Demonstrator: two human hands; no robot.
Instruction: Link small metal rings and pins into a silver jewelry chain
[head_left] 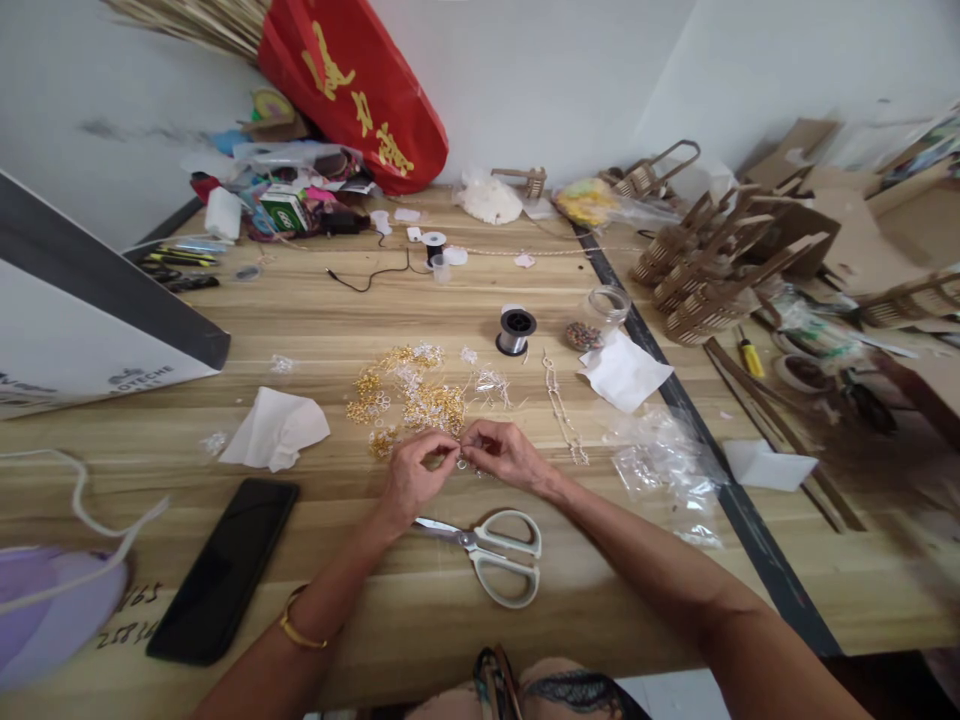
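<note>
My left hand (pixel 421 472) and my right hand (pixel 507 455) meet fingertip to fingertip over the wooden table, both pinched closed. Whatever lies between the fingertips is too small to name; a small silvery ring (pixel 462 463) shows just under them. Right behind the hands spreads a pile of tiny gold and silver jewellery pieces (pixel 435 408). Thin silvery pins (pixel 491 383) lie beside it. Scissors with pale handles (pixel 508 540) rest below my hands, their blades partly behind my left wrist. A beaded chain (pixel 556 405) lies to the right.
A wire spool (pixel 516 332) stands behind the pile, near a clear jar of beads (pixel 596 320). Paper napkins (pixel 276 430), plastic bags (pixel 667 460) and a black phone (pixel 225 570) lie around. Small woven baskets (pixel 705 280) crowd the right; a white box (pixel 97 320) stands left.
</note>
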